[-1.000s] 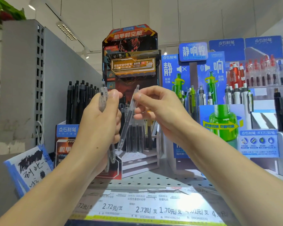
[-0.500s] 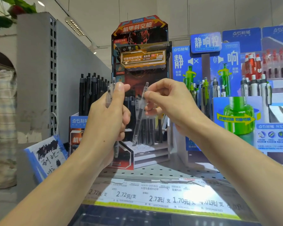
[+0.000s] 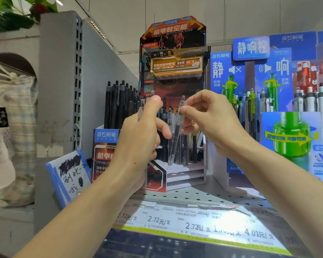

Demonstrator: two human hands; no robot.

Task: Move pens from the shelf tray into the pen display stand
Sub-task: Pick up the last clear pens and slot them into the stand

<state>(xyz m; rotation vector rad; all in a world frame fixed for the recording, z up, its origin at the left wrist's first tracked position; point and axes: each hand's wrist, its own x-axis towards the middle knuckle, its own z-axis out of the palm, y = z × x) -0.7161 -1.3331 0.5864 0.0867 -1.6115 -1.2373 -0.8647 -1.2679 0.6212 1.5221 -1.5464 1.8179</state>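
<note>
The clear pen (image 3: pixel 176 130), pinched near its top by the right hand (image 3: pixel 209 118), now stands almost upright with its tip down at the holes of the pen display stand (image 3: pixel 183 169), lower than a second ago, so insertion looks imminent. The left hand (image 3: pixel 138 135) grips spare pens (image 3: pixel 142 107) beside it.

Grey perforated upright (image 3: pixel 76 79) on the left, cloth drawstring bag (image 3: pixel 11 116) beyond it. Scribbled notepad (image 3: pixel 68 174) leans at the upright's foot. Black pens (image 3: pixel 117 103) stand in a box just behind it. Blue-green displays (image 3: pixel 280 101) with white pens to the right. Price strip (image 3: pixel 194 226) runs along the shelf's front edge.
</note>
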